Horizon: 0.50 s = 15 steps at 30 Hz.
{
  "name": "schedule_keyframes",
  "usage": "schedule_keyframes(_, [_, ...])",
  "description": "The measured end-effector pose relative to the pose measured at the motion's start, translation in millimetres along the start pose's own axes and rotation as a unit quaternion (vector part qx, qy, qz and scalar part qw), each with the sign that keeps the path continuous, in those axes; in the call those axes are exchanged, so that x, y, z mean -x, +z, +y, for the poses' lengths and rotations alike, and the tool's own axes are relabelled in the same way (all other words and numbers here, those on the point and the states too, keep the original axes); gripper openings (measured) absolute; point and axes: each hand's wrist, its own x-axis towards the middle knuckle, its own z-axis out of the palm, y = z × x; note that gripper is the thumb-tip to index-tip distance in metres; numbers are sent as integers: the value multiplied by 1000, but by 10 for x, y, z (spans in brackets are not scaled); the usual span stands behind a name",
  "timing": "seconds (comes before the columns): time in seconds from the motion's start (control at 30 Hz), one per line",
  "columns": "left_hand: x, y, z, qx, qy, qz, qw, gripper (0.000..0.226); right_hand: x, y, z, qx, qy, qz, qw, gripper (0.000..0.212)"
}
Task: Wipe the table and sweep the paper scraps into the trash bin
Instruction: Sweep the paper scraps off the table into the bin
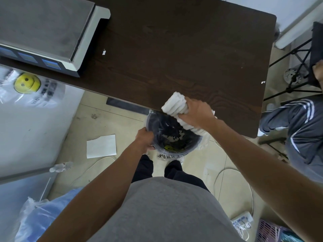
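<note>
- Head view is showing the right hand (195,112) clamping its fingers round a bunched white cloth (174,103) at the near edge of the table (174,49), directly above the trash bin (192,146).
- The left hand (144,138) is gripping the bin's rim, holding it tucked under that edge.
- To do this sweep well, the cloth should be dragging flat right off the edge, with the bin sitting tight beneath so nothing is dropping to the floor.
- The bin, lined with a clear bag, is holding many paper scraps (174,137) over darker, yellowish rubbish.
- One stray scrap (104,52) is lying well apart near the scale (43,32), and an edge scrap (263,82) is sitting at the table's right side; both are probably needing another pass.
</note>
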Motion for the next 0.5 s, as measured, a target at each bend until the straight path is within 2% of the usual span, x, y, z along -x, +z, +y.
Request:
schedule_keyframes(0.1, [12, 3, 23, -7, 0, 1, 1000, 32, 10, -116, -48, -90, 40, -88, 991, 49])
schedule_keyframes(0.23, [-5, 32, 21, -20, -4, 1, 1000, 35, -4, -306, 32, -305, 97, -181, 930, 42])
schedule_keyframes(0.37, [21, 77, 35, -9, -5, -2, 1000, 36, -10, -453, 124, -428, 134, -193, 873, 35])
schedule_keyframes(0.5, [40, 131, 47, -1, -2, 1, 1000, 36, -12, -452, 143, -448, 152, -182, 862, 26])
